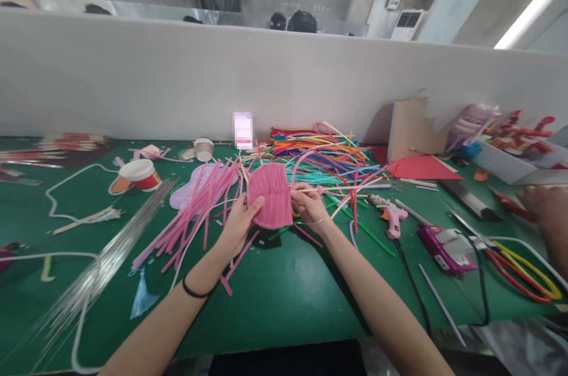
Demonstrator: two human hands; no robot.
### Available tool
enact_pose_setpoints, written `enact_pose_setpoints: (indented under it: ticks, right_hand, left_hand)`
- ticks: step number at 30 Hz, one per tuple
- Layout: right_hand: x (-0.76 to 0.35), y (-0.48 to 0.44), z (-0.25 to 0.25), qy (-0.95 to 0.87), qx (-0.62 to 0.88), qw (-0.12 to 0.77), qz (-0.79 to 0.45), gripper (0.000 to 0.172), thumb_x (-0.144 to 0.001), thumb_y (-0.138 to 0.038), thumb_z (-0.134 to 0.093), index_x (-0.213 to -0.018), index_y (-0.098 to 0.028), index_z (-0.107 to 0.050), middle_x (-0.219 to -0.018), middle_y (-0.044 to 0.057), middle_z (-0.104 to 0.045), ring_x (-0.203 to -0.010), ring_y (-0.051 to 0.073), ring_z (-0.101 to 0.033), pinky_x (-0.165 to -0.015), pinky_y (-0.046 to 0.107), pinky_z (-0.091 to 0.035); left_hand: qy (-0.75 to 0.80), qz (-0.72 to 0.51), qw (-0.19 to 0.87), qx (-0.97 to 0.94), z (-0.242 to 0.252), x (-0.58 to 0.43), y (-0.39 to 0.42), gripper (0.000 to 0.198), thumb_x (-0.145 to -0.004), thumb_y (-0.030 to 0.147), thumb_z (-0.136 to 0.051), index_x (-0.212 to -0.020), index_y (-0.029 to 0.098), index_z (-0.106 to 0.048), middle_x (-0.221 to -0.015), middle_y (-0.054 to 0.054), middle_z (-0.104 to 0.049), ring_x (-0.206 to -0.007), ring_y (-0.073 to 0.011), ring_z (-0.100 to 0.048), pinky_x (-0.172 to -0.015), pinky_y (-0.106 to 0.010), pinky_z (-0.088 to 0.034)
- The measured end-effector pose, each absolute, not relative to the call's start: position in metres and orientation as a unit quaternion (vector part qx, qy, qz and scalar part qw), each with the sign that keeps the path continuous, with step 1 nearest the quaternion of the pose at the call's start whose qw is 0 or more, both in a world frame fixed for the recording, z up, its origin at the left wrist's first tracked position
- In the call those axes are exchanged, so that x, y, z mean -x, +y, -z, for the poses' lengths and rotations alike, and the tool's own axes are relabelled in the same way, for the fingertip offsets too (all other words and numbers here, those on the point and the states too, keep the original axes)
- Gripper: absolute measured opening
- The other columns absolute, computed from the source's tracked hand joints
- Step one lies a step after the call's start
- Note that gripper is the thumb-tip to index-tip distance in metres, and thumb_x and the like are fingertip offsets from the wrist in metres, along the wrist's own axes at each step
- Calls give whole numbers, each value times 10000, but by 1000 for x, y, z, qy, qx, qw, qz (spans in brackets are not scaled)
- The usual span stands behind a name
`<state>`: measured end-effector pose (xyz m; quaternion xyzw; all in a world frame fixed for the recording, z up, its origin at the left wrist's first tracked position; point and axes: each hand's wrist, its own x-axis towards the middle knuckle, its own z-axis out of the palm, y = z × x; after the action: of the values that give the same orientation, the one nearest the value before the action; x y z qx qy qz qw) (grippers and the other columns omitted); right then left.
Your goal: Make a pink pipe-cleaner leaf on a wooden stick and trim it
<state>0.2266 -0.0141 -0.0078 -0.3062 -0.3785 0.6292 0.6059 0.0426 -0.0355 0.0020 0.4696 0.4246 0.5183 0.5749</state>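
Note:
A pink panel (273, 190) of pipe cleaners laid side by side, rounded along its lower edge, is raised just above the green table. My left hand (237, 223) grips its left side, thumb across the front. At the right edge, my right hand (309, 208) has its fingers pinched around a pink pipe cleaner (298, 164) that arches upward. Whether that stem is joined to the panel is hidden by the fingers. Loose pink pipe cleaners (190, 210) lie in a heap left of the panel, partly over a lilac cloud-shaped piece (180, 195).
Behind my hands is a pile of multicoloured pipe cleaners (319, 148). A pink glue gun (394, 219), purple power strip (444, 252) and scissors (523, 275) lie to the right, near another person's hand (544, 204). Leftward are a paper cup (142, 175) and thin wires (110, 252).

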Motion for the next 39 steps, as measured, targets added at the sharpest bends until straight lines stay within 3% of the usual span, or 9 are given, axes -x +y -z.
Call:
enact_pose_setpoints:
  ticks: [4,11,19,26,31,36,39]
  right_hand:
    - [-216,-21,8,-404,296,583,-640,268,-601,-330,-816,-708,-212,-601,-702,-39,-612,-631,106,-592,-650,260,-503]
    - [-205,-28,11,-374,339,574,-645,319,-662,-416,-768,-718,-211,-531,-596,-51,-583,-510,91,-559,-478,206,-439]
    - [-207,-29,13,-355,365,546,-665,294,-664,-376,-740,-715,-221,-495,-557,-73,-533,-486,80,-529,-494,213,-503]
    - [-211,-26,19,-357,351,544,-674,298,-669,-374,-755,-726,-220,-507,-569,-69,-535,-497,79,-534,-499,211,-513]
    - [-221,-26,18,-419,338,523,-661,293,-708,-398,-754,-752,-205,-537,-663,-50,-603,-557,82,-582,-579,231,-542]
    - [-261,-27,5,-526,256,346,-734,440,-621,-283,-847,-991,-178,-631,-1000,50,-698,-884,178,-683,-792,297,-548]
    - [-273,-26,0,-515,270,373,-722,436,-701,-369,-796,-1058,-164,-653,-986,79,-714,-856,171,-690,-739,263,-543]
  left_hand:
    - [398,-526,620,-424,-6,-44,-36,501,-751,395,-730,-1167,180,-550,-1163,-117,-672,-950,-235,-680,-786,-332,-571]
    - [397,-504,651,-405,-7,-36,-30,540,-706,298,-779,-1187,183,-561,-1143,-107,-690,-950,-237,-688,-796,-337,-582]
    - [379,-477,678,-411,-7,-35,-30,547,-693,260,-787,-1192,170,-579,-1115,-124,-703,-936,-251,-697,-810,-356,-585]
    - [385,-466,690,-398,-1,-35,-28,509,-707,245,-783,-1176,188,-594,-1072,-98,-721,-874,-211,-708,-790,-309,-582]
    - [382,-459,701,-390,-2,-33,-29,507,-718,223,-779,-1186,172,-590,-1050,-96,-728,-848,-196,-710,-791,-287,-577]
    - [376,-434,719,-392,-7,-29,-29,492,-716,199,-780,-1175,156,-605,-1029,-92,-731,-835,-184,-709,-787,-270,-576]
    - [392,-424,708,-405,-12,-21,-27,465,-707,204,-785,-1144,167,-629,-1023,-73,-732,-817,-170,-707,-760,-244,-574]
